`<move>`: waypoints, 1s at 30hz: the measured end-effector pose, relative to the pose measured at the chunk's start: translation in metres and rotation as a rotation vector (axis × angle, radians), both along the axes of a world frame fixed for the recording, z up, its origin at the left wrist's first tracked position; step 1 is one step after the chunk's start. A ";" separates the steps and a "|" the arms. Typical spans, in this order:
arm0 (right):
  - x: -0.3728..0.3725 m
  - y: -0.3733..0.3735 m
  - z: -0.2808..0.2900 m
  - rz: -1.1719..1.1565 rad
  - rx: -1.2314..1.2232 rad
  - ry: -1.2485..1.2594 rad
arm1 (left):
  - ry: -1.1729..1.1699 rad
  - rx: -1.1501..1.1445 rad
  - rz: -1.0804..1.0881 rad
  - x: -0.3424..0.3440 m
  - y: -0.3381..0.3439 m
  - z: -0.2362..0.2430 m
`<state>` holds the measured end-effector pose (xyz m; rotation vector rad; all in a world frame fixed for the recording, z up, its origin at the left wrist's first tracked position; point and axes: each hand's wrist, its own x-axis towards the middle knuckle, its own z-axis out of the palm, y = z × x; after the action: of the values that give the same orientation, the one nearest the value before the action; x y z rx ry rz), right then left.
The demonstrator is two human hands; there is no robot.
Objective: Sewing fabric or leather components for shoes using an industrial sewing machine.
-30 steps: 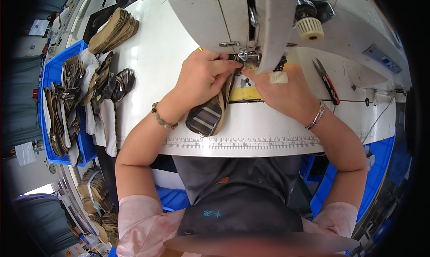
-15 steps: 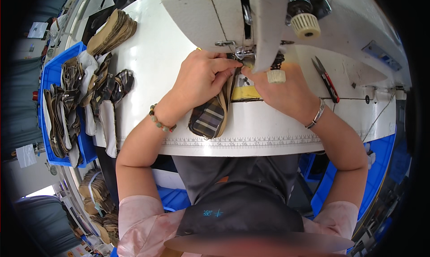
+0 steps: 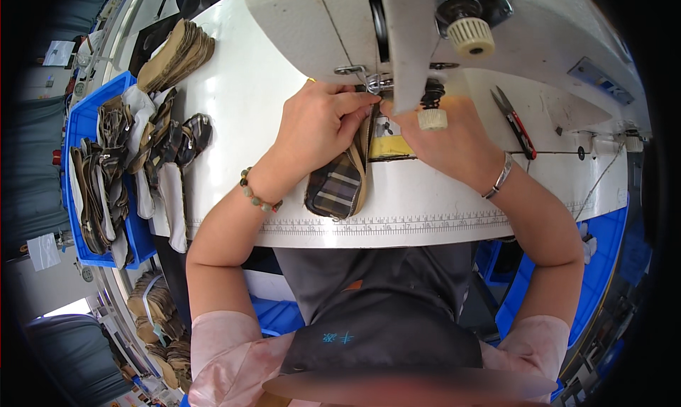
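A plaid fabric piece (image 3: 337,187) with a tan edge and a zipper along its right side lies under the sewing machine (image 3: 312,24). My left hand (image 3: 316,127) pinches its upper part between thumb and fingers, just left of the presser foot (image 3: 379,85). From the other side my right hand (image 3: 454,148) reaches in, its fingertips at the zipper's upper end beside the left fingertips. A ribbed cream knob (image 3: 433,119) and the machine head cover some of the right fingers. The stitching spot under the foot is mostly hidden.
Red-handled thread snips (image 3: 520,129) lie right of my right hand. A blue bin (image 3: 78,247) at left holds several plaid pieces (image 3: 106,187); a tan stack (image 3: 177,56) lies behind it. A ruler strip (image 3: 425,225) runs along the table's front edge.
The lower end of the plaid piece has swung slightly to the right, now lying straighter below the foot. Both hands keep their hold near the foot. The machine appears slightly farther left in view.
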<state>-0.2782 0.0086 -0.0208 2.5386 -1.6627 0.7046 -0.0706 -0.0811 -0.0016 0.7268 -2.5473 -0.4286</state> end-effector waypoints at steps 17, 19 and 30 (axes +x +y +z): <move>0.015 0.013 0.014 0.099 -0.070 0.024 | 0.043 0.164 0.047 0.010 0.010 0.005; 0.017 0.014 0.014 0.122 -0.062 0.010 | 0.005 0.073 0.032 0.013 0.013 0.007; 0.021 0.016 0.019 0.132 -0.073 0.029 | -0.151 -0.106 0.057 0.011 0.024 0.016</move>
<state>-0.2570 0.0250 -0.0014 2.6129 -1.4437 0.7195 -0.0594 -0.0575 0.0143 0.8186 -2.6585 -0.2253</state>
